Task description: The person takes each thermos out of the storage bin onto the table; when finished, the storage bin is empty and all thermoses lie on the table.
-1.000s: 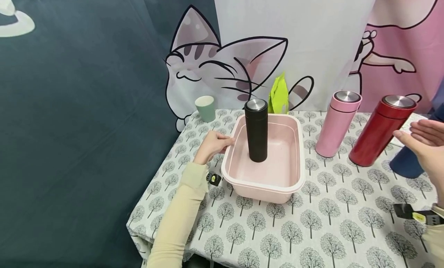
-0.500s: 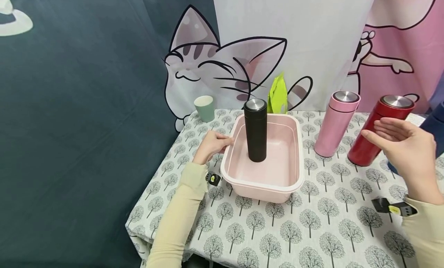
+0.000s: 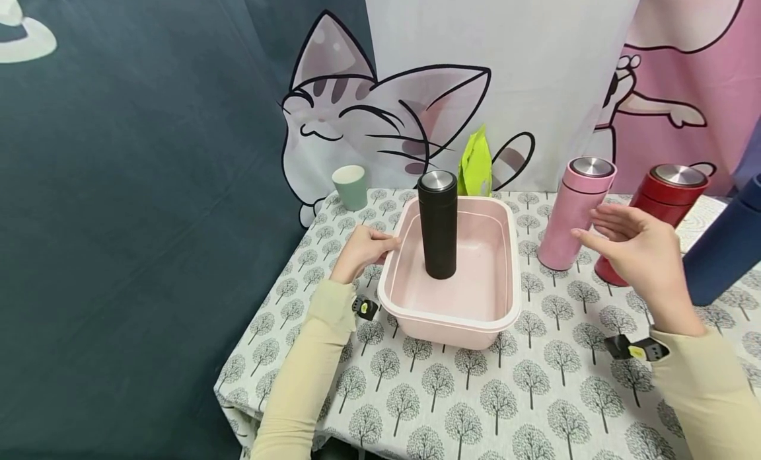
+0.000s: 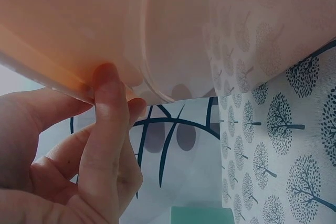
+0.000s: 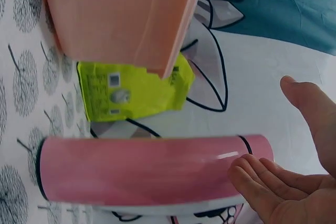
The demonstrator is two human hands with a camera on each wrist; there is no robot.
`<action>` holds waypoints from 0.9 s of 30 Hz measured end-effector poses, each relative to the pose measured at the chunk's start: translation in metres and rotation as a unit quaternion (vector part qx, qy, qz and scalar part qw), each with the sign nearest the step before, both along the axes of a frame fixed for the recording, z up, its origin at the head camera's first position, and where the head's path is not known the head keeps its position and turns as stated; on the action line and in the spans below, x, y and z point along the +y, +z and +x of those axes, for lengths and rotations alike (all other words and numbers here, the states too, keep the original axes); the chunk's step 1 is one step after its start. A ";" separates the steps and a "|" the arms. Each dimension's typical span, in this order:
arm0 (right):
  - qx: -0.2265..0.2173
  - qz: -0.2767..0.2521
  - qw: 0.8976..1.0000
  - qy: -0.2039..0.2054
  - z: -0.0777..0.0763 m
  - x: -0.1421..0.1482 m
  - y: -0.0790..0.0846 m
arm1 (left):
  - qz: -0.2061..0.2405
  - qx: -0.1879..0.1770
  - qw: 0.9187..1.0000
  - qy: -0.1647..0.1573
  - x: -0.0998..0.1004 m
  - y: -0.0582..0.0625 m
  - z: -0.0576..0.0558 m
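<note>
My left hand (image 3: 364,252) pinches the left rim of a pale pink plastic basin (image 3: 475,321); in the left wrist view the thumb and fingers (image 4: 107,114) meet at its edge. Inside the basin, toward its left side, a black thermos bottle (image 3: 438,229) with a steel-topped lid stands upright. My right hand (image 3: 645,255) is in front of the red thermos (image 3: 674,189), beside the pink thermos (image 3: 571,215). Its fingers and thumb are spread apart with nothing between them. In the right wrist view the fingertips overlap the upper part of the pink thermos (image 5: 147,171).
A blue thermos (image 3: 725,248) stands at the far right. Behind the basin are a bright green pouch (image 3: 477,162) and, farther left, a pale green cup (image 3: 352,188). The tree-print tablecloth (image 3: 464,407) covers the table, whose left edge drops off beside my left arm.
My right hand has moved left from near the blue thermos, past the red one, to beside the pink thermos. The left hand, basin and black thermos have stayed put.
</note>
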State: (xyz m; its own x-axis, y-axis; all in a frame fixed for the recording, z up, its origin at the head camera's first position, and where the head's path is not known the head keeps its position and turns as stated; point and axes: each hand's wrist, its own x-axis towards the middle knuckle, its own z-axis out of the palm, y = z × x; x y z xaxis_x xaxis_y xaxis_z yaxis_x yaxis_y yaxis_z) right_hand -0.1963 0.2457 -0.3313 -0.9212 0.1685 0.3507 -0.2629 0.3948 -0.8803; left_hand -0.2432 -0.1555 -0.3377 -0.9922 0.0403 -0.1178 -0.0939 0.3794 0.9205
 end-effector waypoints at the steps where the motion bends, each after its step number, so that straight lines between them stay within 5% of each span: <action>1: 0.002 0.005 1.000 0.002 -0.001 -0.002 -0.001 | 0.000 -0.001 1.000 0.000 0.000 0.000 0.000; 12: -0.021 0.074 0.997 0.006 -0.008 -0.026 -0.005 | -0.002 -0.007 1.000 0.001 0.000 -0.002 -0.002; 27: -0.014 0.072 0.995 0.062 -0.018 -0.055 -0.006 | -0.008 -0.007 1.000 -0.003 -0.001 -0.001 -0.002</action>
